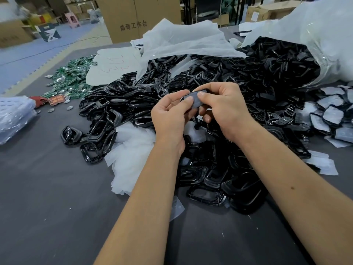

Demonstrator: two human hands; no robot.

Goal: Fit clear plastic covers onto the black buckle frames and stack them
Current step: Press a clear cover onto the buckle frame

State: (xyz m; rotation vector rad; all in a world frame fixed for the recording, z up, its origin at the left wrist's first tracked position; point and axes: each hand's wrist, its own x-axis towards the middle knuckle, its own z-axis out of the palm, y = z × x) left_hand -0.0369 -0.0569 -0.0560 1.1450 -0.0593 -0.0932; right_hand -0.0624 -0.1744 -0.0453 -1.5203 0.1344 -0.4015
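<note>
- Both hands meet above the middle of the heap, and between them is one black plastic buckle frame with a clear, slightly frosted plastic cover laid against its face.
- The left hand pinches the left end of the piece, its thumb tip resting on the cover; the right hand grips the right end with its thumb on top and its fingers curled behind.
- The piece's long axis runs left to right between the two thumbs, so pressure from both thumbs falls straight onto the cover. That looks like the seating step; whether the cover has fully clicked in cannot be told.
- Neither hand is nearer; each holds one end.
- Below lies a large heap of glossy black rounded-rectangle frames on the dark grey matte surface, hard and slick by their sheen.
- At the right a pile of frames with pale covers suggests finished pieces, loosely overlapped rather than neatly stacked.
- Soft white translucent plastic bags spill more black parts behind.
- Green circuit boards lie scattered at the far left.
</note>
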